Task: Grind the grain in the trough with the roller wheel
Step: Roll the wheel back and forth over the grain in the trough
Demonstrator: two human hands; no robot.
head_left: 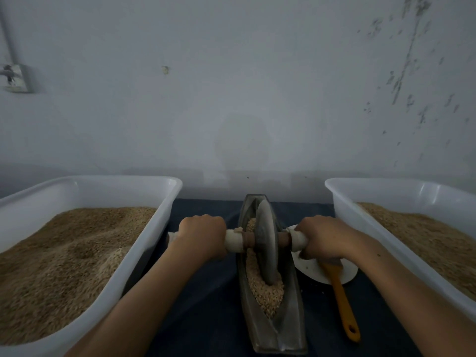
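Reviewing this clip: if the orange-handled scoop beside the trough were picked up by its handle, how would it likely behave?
The orange-handled scoop looks like stiff plastic, so it would probably stay straight and feel light. Its head lies on the white dish, partly under the right hand, so lifting it might nudge that dish. Its smooth handle may be slightly slippery.

Views: one only, the head camera, so no part of the scene is shared with a second view.
Position: worn on the person's head, above the near end of the trough (270,279).
Direction: forward and slightly down, square to the wall (231,86) behind the trough, which fills the upper half of the picture.
Nearness: close; both forearms run in from the bottom edge toward the trough.
Lens: wide-angle; the white tubs left (85,186) and right (386,189) of the trough bend outward and are cut off by the picture's edges.
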